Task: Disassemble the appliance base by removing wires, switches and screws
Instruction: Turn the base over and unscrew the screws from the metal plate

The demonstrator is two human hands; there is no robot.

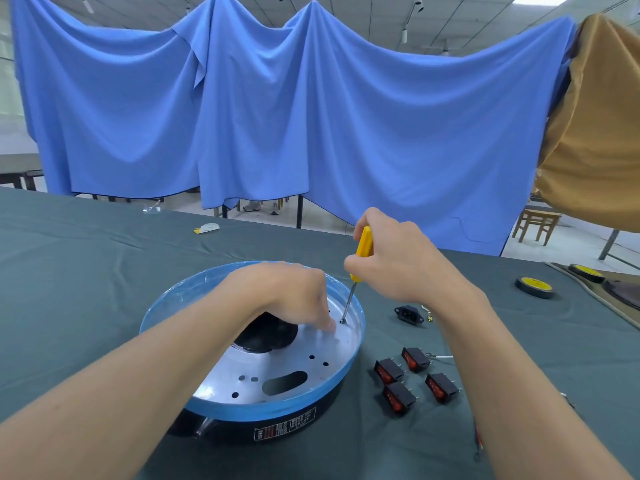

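Screwdriver [360, 258] in the closed right hand [391, 258], yellow handle up, shaft angled down so its tip sits on a screw [343, 321] in the silver plate of the appliance base [277, 407]. Beside that tip, the left hand [294, 292] presses loosely curled fingertips [329, 325] on the plate, holding nothing. Round, blue-rimmed and black-walled, the base rests on the grey-clothed table [86, 271], with four black rocker switches [412, 379] just to its right.

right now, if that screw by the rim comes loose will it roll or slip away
The screw looks tiny, so probably light and fiddly. The metal plate looks smooth, so it may skid, though the blue rim should likely contain it.
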